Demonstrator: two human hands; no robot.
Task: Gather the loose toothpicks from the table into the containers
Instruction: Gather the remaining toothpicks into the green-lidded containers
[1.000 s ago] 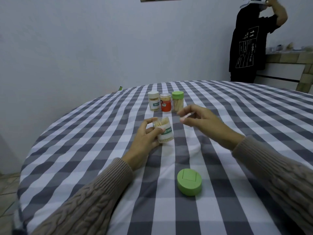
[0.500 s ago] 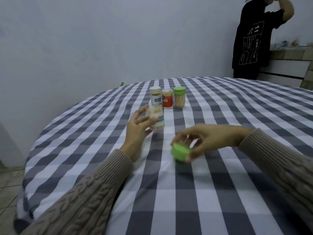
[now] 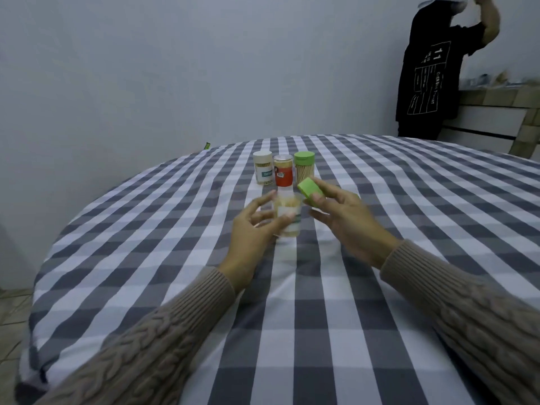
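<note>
Two forearms in beige cable-knit sleeves (image 3: 152, 346) are reaching out over the round table (image 3: 409, 200), which is wearing a grey-and-white checked cloth. The left hand (image 3: 251, 229) is holding an open clear toothpick container (image 3: 287, 214) upright on the cloth: the thumb is pressing across the label on the near side, and the fingers (image 3: 261, 201) are curving round the far left side, slightly spread, so the container is sitting in the crook between thumb and fingers. Pale toothpicks (image 3: 287, 202) are filling it to the open mouth. The picture is blurred here, so finer detail of the label is not readable.

Just to the right, the right hand (image 3: 347, 220) is hovering palm-inward, wrist raised off the cloth. It is pinching a green lid (image 3: 311, 192) between thumb and the tips of the upper fingers; the lid is tilting, just above and beside the container's right rim, apart from the mouth.

Farther back, three closed containers are standing in a row, touching or nearly so: a cream-lidded one (image 3: 263, 168), a clear one with a red label (image 3: 283, 171) and a green-lidded one (image 3: 304, 166).

Beyond the table, a person in a black printed T-shirt (image 3: 429, 71) is standing by a counter (image 3: 502, 97) against the pale wall, one arm raised.
</note>
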